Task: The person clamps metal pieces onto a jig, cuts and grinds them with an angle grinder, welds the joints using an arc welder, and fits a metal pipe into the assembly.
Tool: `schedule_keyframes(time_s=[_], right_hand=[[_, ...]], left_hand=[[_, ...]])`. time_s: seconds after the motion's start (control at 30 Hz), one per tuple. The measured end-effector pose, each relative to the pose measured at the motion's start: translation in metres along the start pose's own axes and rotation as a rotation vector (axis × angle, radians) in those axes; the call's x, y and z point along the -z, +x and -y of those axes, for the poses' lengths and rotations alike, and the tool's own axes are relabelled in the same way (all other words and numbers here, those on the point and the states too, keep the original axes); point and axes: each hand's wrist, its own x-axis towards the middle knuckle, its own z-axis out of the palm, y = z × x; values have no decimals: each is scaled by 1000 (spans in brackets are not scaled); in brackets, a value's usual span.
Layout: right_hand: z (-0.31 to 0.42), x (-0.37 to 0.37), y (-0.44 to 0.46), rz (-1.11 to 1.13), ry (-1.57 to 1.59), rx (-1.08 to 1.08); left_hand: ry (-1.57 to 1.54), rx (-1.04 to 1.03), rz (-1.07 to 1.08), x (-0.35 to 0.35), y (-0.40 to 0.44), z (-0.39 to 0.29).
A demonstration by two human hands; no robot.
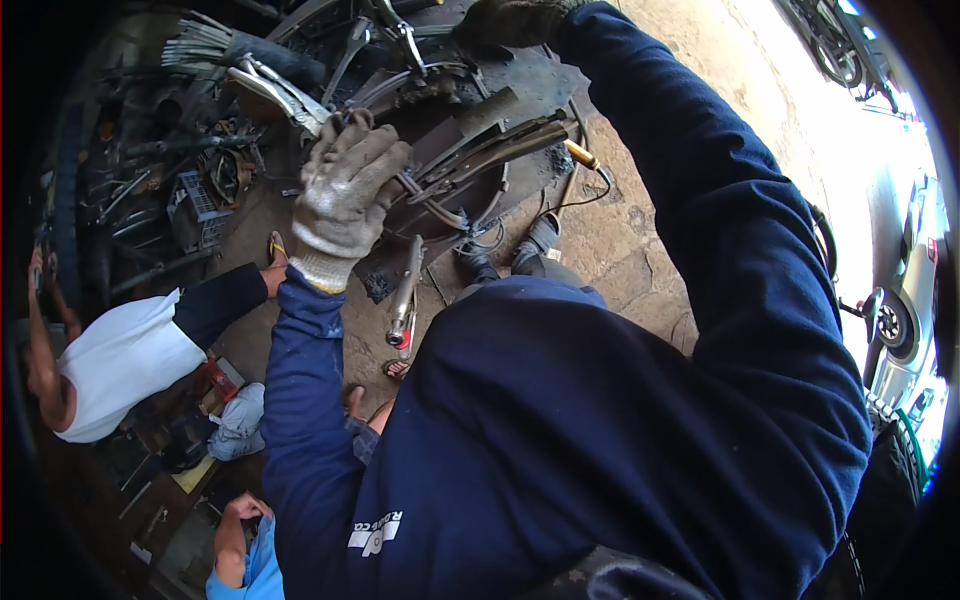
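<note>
My left hand (pixel 350 185), in a worn grey-white work glove, has its fingers curled and pressed together over the edge of the cluttered metal work surface; what they grip is hidden. Silver locking pliers (pixel 280 98) lie right beside its fingertips. To its right, flat metal strips (pixel 490 155) stick out over curved metal rods. My right hand (pixel 515 22), in a dark glove, reaches across the far side of the surface at the top edge of view; its fingers are too dark and cut off to read.
A torch-like metal tool (pixel 404 295) hangs below the work surface. A brass-coloured handle (pixel 581 154) with a black cable is at the right. One person in a white shirt (pixel 135 365) is at left, another in blue (pixel 262 560) below. A grey crate (pixel 200 208) holds scrap.
</note>
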Motion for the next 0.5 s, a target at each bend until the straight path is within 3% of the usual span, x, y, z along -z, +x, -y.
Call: schedule_keyframes(time_s=[0.1,0.17,0.2,0.27,0.33,0.4,0.5], right_hand=[[-18,15,-13,-29,224,-112],[-50,26,-25,10,744,-296],[-85,13,-30,3,742,-303],[-139,-13,-46,-190,1314,-279],[-141,4,-84,-135,690,-625],[-230,-90,-104,-316,1064,-613],[-220,-133,-156,-442,1388,-805]], left_hand=[[-3,-18,19,1,4,0],[-1,-23,33,1,5,-1],[9,-24,45,2,6,0],[11,-37,53,1,5,-1],[33,-12,56,0,5,-2],[36,-9,101,1,6,0],[45,-35,90,1,5,2]])
